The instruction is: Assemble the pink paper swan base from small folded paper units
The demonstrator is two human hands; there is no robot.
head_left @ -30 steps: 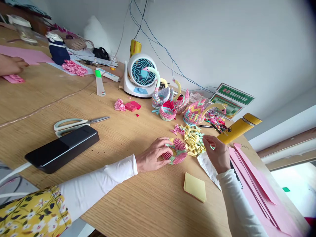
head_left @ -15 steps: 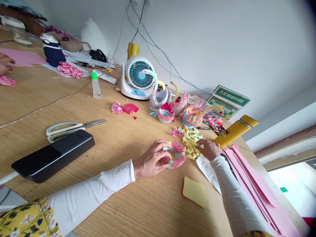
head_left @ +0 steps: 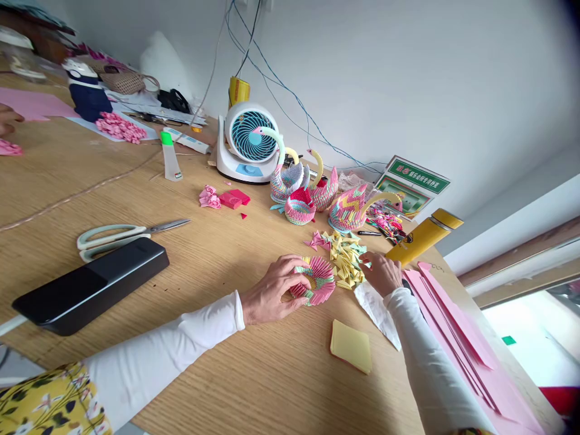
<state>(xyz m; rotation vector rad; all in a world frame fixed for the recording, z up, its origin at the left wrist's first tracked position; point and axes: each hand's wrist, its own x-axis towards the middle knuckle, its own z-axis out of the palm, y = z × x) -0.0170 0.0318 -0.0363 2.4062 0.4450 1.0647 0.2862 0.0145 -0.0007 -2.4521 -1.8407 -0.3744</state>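
Note:
My left hand [head_left: 272,290] grips a round pink and green folded-paper piece [head_left: 317,281] resting on the wooden table [head_left: 217,254]. My right hand [head_left: 383,272] rests with its fingertips pinched at the edge of a heap of small yellow folded paper pieces [head_left: 347,260]; what they pinch is too small to name. A stack of yellow square sheets [head_left: 351,345] lies just in front of both hands. Behind the heap stand several finished paper swans [head_left: 317,193].
Scissors [head_left: 122,232] and a black flat device [head_left: 88,284] lie to the left. A small fan [head_left: 247,142], a glue bottle [head_left: 171,157], a yellow flask [head_left: 423,235] and pink sheets [head_left: 457,326] surround the work spot. Another person's hand [head_left: 6,118] shows at far left.
My right hand came down from above the table onto the edge of the yellow heap. My left hand stayed on the round piece. The view drifted slightly.

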